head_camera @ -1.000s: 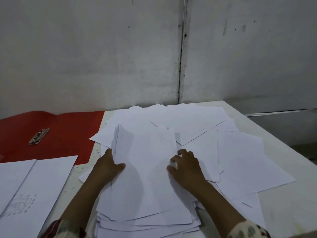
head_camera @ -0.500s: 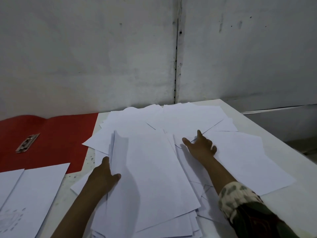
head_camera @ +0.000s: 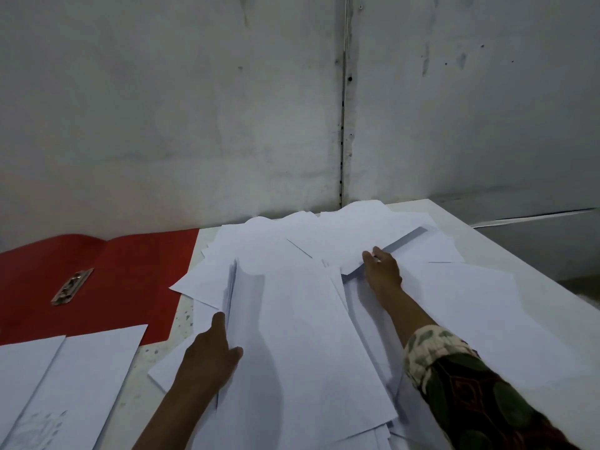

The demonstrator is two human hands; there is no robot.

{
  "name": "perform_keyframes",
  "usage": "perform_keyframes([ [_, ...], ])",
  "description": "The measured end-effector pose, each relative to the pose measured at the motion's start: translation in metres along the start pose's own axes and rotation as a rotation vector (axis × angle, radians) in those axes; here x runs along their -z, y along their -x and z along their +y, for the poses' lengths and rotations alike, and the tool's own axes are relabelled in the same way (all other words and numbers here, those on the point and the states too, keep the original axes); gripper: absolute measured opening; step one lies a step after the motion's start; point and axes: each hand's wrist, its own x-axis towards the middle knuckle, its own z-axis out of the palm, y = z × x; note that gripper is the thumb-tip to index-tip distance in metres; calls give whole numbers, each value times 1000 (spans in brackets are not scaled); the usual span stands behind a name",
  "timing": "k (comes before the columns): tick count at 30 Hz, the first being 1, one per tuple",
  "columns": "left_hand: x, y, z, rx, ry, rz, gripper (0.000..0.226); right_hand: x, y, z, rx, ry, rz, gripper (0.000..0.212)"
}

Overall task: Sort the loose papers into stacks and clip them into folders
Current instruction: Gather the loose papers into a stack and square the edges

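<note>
- White loose papers (head_camera: 324, 235), scattered and overlapping, cover the table (head_camera: 487, 241) ahead of and around both our hands.
- Gathered stack of sheets (head_camera: 292, 336): lies between our hands, its left edge against our left hand.
- Left hand (head_camera: 211, 352): rests at the stack's left edge, thumb laid on the top sheet, fingers relaxed against the side, not curled round it.
- Right hand (head_camera: 383, 271): reaches forward past the stack and pinches the near corner of one raised sheet (head_camera: 373, 248), lifted off the sheets beneath.
- Red folder (head_camera: 97, 280): lies open, well to the left of our left hand, its metal clip (head_camera: 72, 286) on the fold.
- Two white sheets (head_camera: 65, 384): near left of our left hand, overlapping the folder's near edge.
</note>
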Motion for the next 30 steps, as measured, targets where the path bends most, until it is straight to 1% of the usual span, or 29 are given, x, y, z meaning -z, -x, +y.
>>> perform_keyframes([
  [2,2,1,-1,0,2,-2,69,4,-1,-1,-38,-258,163,49],
  [3,4,1,-2,3,14,-5,68,8,-2,-1,-68,-319,242,50],
  [5,5,3,-4,13,55,-12,66,19,-2,3,-123,-362,339,50],
  [9,8,5,-8,42,80,-19,60,45,-2,15,-206,-455,442,48],
  [12,12,7,-6,50,103,-4,52,59,7,22,-253,-563,444,49],
  [15,15,9,-6,50,150,-2,48,65,19,26,-290,-687,370,54],
  [17,16,8,-8,56,194,-15,46,70,33,26,-310,-780,268,53],
  [18,16,8,-8,62,212,-18,46,73,43,26,-302,-783,211,51],
  [21,16,7,-9,74,247,-17,46,76,79,25,-227,-607,102,49],
  [25,19,4,-9,76,320,-7,43,73,117,25,-84,-359,-95,48],
  [30,19,5,-1,87,381,1,57,65,137,23,67,-66,-323,51],
])
